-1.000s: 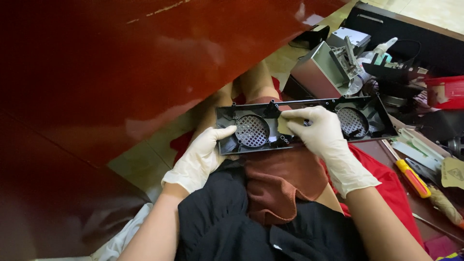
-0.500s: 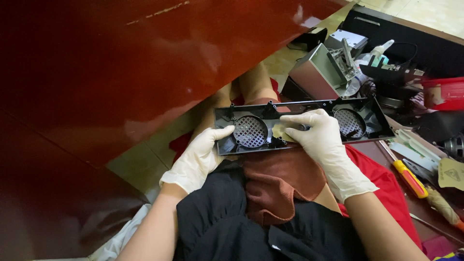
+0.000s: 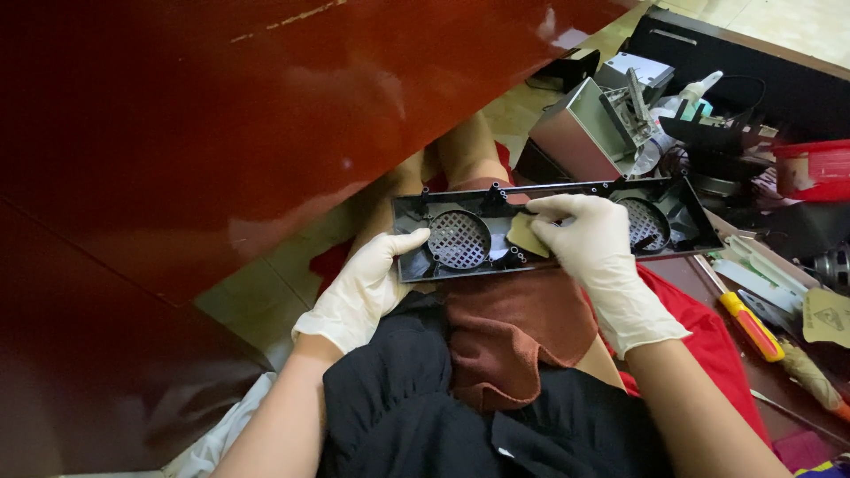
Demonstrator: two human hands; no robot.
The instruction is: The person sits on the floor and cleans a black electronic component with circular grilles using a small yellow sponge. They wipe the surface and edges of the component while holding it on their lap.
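Since the earlier frame your right hand (image 3: 591,252) slides its tan pad (image 3: 524,235) leftward along the sideways-lying black panel (image 3: 673,232); your left hand (image 3: 367,288) grips its left end.

- One view only: camera on my head, tilted steeply down over my lap.
- Close range; my left hand (image 3: 359,292) and right hand (image 3: 595,252) sit mid-frame.
- Beyond my right hand, floor clutter; left, a red-brown panel (image 3: 221,133).

The right hand (image 3: 595,252) hides the black panel's (image 3: 460,208) middle — grip unclear.
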